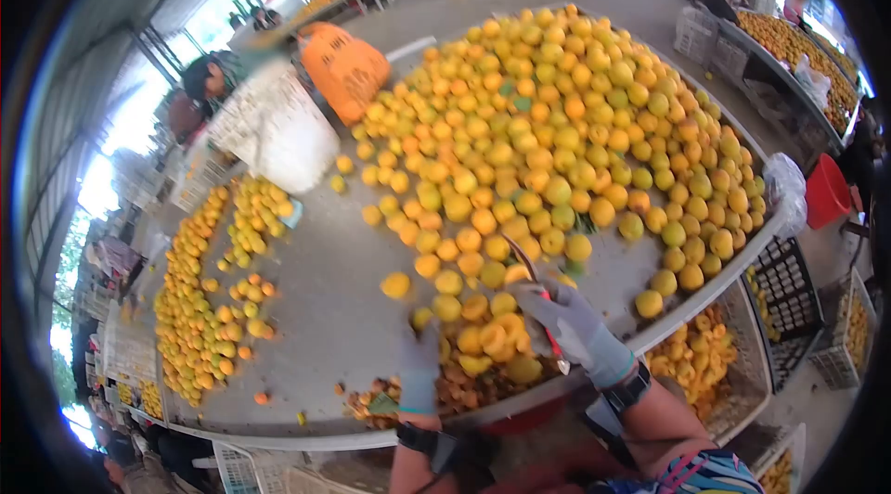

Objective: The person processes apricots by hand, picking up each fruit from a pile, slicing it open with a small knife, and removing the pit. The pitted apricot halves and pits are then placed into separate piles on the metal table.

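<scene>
Head: hands point(571, 322), shears point(533, 272) at table edge point(705, 295)

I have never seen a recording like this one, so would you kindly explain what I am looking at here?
There is no machine: a person wears one camera on the head, looking forward and down, with a rounded fisheye edge. The two grey-gloved hands at the bottom are theirs. The right hand grips a thin tool with a metal blade and a red part, probably a knife. The left hand rests among the fruit; whether it holds any I cannot tell. The grey table carries a great heap of yellow-orange fruit, seemingly apricots. A crate of cut pieces stands beside the table at the right.
</scene>
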A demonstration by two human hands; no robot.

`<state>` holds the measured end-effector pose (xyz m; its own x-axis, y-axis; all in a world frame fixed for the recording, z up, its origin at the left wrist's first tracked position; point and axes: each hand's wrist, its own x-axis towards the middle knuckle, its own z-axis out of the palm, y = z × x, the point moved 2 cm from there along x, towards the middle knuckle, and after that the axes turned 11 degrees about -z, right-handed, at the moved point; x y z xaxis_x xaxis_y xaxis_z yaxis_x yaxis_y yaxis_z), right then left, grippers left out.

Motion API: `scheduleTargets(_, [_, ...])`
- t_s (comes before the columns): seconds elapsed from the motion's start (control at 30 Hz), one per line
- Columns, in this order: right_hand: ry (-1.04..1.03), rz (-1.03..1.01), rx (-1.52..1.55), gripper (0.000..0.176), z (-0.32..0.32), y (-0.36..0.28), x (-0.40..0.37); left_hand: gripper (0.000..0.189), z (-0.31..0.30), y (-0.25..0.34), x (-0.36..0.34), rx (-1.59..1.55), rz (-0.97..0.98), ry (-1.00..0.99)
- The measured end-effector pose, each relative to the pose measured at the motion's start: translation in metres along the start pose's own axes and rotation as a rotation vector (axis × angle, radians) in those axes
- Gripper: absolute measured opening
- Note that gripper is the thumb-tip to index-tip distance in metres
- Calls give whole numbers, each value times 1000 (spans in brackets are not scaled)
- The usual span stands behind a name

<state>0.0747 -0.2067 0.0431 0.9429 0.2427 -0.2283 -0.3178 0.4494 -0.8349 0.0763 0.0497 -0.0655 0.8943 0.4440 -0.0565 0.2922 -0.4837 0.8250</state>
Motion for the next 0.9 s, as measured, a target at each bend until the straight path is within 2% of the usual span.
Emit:
scheduleTargets(0.03, [34,45,-8,32,1,2,-3,44,-1,9,-1,-305,-63,-61])
scheduleTargets(0.1, [12,24,19,35,4,2,-4,39,-7,32,-17,-567,-253,-173])
scheduleTargets(0.13, [39,63,3,35,4,4,-6,39,-5,33,-23,-574,-301,-189])
scheduleTargets(0.17, [15,38,0,36,6,5,-6,41,0,34,-29,-929,-335,-401])
scheduleTargets(0.23, [-4,20,-19,37,12,8,-10,42,3,42,-40,-1309,-370,-603])
scheduleTargets(0.3, [-62,-47,-63,39,17,8,-15,52,3,52,-51,-1309,-384,-716])
scheduleTargets(0.33, [-91,-27,-118,44,17,11,-16,52,2,59,-56,-1326,-394,-716])
scheduleTargets(0.4, [-111,-47,-142,46,24,14,-21,52,-4,73,-64,-1193,-264,-690])
scheduleTargets(0.47, [-202,-54,-173,54,26,16,-26,54,-10,79,-69,-1124,-223,-658])
scheduleTargets(0.5, [-205,-48,-181,54,28,18,-27,57,-14,81,-71,-1044,-178,-626])
scheduleTargets(0.6, [-296,-227,-420,58,32,26,-28,61,-21,83,-77,-968,-142,-584])
scheduleTargets(0.7, [-346,-250,-512,57,39,30,-35,64,-20,71,-76,-889,-60,-565])
scheduleTargets(0.83, [-398,-287,-542,57,46,28,-40,66,-29,73,-79,-940,-114,-620])
scheduleTargets(0.9, [-390,-291,-512,57,47,27,-41,69,-30,74,-79,-902,-49,-599])
